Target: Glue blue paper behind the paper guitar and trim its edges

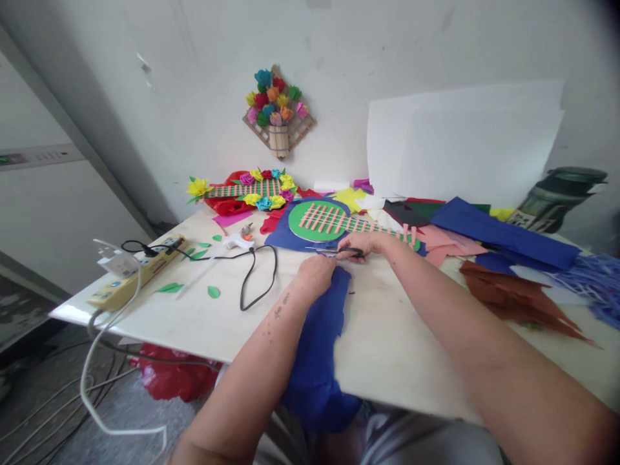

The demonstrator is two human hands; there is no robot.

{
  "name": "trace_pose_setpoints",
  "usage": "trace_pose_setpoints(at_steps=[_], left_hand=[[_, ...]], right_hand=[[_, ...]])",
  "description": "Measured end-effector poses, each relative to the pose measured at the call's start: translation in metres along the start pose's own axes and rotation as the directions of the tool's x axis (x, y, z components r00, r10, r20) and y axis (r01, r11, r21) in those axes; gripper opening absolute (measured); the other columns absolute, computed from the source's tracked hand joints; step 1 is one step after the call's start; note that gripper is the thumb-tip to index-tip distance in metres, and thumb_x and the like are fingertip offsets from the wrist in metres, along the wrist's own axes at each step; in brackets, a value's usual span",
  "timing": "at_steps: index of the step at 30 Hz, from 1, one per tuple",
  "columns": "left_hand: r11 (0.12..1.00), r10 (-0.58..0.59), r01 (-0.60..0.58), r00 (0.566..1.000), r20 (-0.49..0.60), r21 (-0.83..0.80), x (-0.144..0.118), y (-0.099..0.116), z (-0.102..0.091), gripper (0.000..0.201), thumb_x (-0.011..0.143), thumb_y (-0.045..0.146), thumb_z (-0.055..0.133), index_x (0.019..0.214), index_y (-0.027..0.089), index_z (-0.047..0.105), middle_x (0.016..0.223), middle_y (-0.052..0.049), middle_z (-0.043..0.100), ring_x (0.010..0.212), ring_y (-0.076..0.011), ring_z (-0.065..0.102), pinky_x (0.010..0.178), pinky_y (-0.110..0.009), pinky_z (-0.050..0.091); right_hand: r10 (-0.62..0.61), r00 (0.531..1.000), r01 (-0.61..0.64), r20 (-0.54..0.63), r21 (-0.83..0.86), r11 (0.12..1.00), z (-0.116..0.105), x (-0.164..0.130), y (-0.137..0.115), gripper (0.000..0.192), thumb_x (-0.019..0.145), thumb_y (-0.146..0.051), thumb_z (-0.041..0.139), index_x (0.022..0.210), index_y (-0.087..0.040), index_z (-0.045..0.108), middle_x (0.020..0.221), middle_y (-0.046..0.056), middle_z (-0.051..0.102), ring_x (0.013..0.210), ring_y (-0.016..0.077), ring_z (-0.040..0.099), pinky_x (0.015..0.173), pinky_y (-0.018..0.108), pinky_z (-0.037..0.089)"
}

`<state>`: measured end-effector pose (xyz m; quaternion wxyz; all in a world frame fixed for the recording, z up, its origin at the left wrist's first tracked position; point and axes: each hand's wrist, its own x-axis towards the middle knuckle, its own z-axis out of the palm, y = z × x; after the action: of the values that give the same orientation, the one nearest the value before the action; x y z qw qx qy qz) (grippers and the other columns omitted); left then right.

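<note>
My right hand point(364, 244) is closed round the black handles of a pair of scissors point(356, 252), whose thin blades point left. Just left of it, my left hand point(317, 274) has its fingers closed at the top of a strip of blue crepe paper point(320, 336). That strip runs down the tabletop and hangs over the front edge onto the lap. Right behind the scissors, a lute-shaped craft piece point(296, 223) with a green round body and pink strips lies on more blue paper. Whether the blades touch the strip, I cannot tell.
Left on the table are a power strip point(113, 292), a white glue gun point(237, 241) with a black cord, and green paper leaves point(214, 292). Behind is a flower-trimmed lute point(242, 190). To the right lie brown paper point(508, 294), folded blue paper point(498, 232) and a dark bottle point(552, 203).
</note>
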<state>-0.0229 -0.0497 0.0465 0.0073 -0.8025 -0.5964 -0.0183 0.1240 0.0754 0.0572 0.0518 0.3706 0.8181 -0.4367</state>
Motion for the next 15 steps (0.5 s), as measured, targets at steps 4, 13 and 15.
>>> trace_pose_setpoints(at_steps=[4,13,15], left_hand=[[1.000,0.020,-0.020,1.000,0.003,-0.002,0.000,-0.006,-0.002,0.032,0.085,0.016,0.036,0.101,0.019,0.064,0.097,-0.012,0.068,0.092,-0.0235,0.063,0.078,-0.031,0.046],[0.996,0.089,-0.089,0.996,-0.002,0.033,-0.007,-0.010,-0.003,0.031,0.087,0.017,0.036,0.102,0.019,0.062,0.093,-0.012,0.068,0.088,-0.0227,0.063,0.077,-0.031,0.046],[0.990,0.136,-0.135,0.991,-0.021,0.047,-0.010,-0.014,-0.002,0.031,0.087,0.016,0.035,0.102,0.018,0.062,0.093,-0.011,0.067,0.089,-0.0218,0.063,0.078,-0.031,0.046]], right_hand=[[0.089,0.996,-0.091,0.030,0.056,0.994,0.000,0.001,-0.002,0.045,0.063,-0.055,0.071,0.077,-0.016,0.053,0.051,-0.004,0.054,0.039,0.0058,0.048,0.037,0.017,0.029],[0.087,0.995,-0.087,0.042,-0.004,0.996,-0.002,0.005,-0.011,0.050,0.067,-0.061,0.065,0.082,-0.015,0.054,0.055,-0.002,0.055,0.039,0.0057,0.048,0.038,0.018,0.026],[0.086,0.995,-0.086,0.043,-0.021,0.996,-0.001,0.005,-0.012,0.050,0.066,-0.061,0.065,0.081,-0.015,0.054,0.056,-0.003,0.055,0.040,0.0056,0.048,0.038,0.018,0.024]])
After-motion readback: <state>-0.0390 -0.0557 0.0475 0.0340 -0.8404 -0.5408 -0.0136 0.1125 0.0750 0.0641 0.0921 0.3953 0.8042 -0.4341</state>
